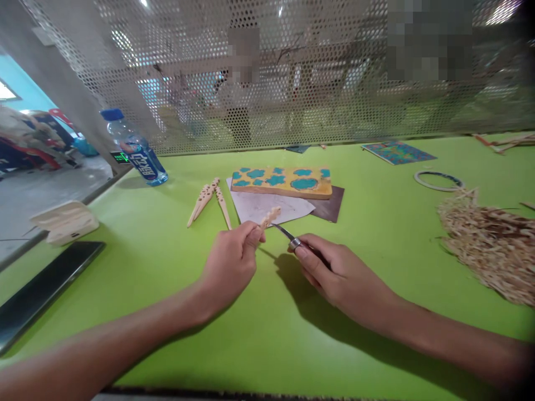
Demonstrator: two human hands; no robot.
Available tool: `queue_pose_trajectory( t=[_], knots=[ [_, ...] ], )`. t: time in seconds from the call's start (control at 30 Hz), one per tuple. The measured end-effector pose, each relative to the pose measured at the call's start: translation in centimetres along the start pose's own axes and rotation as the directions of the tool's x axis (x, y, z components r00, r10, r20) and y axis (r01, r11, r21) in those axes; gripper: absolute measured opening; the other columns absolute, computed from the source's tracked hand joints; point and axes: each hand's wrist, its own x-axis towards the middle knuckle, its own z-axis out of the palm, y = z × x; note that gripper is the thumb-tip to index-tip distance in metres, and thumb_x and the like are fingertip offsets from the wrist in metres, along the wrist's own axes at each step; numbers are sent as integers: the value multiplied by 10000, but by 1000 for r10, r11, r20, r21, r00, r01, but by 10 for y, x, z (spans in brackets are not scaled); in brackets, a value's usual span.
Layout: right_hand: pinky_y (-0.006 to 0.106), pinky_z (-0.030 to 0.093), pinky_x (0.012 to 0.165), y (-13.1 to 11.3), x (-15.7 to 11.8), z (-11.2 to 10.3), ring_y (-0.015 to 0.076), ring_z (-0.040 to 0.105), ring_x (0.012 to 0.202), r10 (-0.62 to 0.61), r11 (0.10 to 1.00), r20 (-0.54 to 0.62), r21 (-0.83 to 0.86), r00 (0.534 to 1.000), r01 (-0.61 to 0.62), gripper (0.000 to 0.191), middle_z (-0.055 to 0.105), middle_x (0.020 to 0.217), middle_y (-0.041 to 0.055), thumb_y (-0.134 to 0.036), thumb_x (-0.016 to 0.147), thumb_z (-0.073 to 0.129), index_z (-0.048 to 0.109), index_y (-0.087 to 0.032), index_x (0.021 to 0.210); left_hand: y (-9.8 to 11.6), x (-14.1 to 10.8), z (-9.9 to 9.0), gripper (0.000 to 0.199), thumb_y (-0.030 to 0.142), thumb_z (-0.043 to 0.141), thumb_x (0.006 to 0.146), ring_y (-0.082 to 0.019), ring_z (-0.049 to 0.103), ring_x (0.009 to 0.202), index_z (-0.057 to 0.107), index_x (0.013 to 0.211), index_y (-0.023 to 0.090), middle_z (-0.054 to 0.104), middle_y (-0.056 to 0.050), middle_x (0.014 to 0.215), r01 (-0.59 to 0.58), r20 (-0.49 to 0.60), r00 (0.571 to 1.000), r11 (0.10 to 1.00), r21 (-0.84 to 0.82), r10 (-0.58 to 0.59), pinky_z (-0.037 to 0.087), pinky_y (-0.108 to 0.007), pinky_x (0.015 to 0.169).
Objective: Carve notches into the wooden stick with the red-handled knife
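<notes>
I'm watching the head feed, and two bare hands are working above the green counter [267, 356], close to its front edge. The left hand [228, 267] is pinching one small carved wooden piece [270, 218], its grip closed on it between thumb and fingers. The right hand [336, 273] is clamping one small knife [295, 240], with its metal ferrule showing. The blade is pointing at the piece, and I can't tell whether they're touching.

Two more carved wooden strips [207, 201] are lying just left of the hands. Ahead of them, one yellow board with teal patches [282, 182] is resting on one white sheet [267, 203] and one dark sheet [330, 203]. One water bottle [136, 149] is standing near the back left corner, and one cream case [64, 223] and one black tablet [42, 295] are lying along the left edge. Toward the right edge, I'm counting one hoop [438, 180], one patterned card [397, 152] and one heap of wood shavings [487, 245].
</notes>
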Motion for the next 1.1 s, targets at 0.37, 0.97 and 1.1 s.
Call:
queue_pose_trajectory(
  t=[0.37,0.97,1.1],
  knots=[
    [292,315,542,6,-1,0,127,431,544,-57,997,11,45,998,57,343,489,617,-46,-488,1054,428,500,-230,840,4,-2,0,336,338,443,1034,-108,365,531,648,844,152,469,38,591,9,11,1000,999,-31,-9,244,-255,520],
    [290,440,648,8,11,-10,155,544,700,-168,986,-322,-56,932,159,270,634,845,12,-432,941,630,615,-202,1084,7,-4,-5,339,328,453,1025,-96,377,529,647,815,146,452,40,576,-1,182,983,992,-124,24,257,-240,510],
    [290,460,639,1,10,-13,167,565,713,-128,990,-308,18,943,140,336,653,842,17,-474,890,692,627,-201,1076,11,-8,-3,353,262,463,1011,-89,387,547,571,697,145,484,29,584,-141,294,942,987,-80,159,276,-243,531]
  ],
)
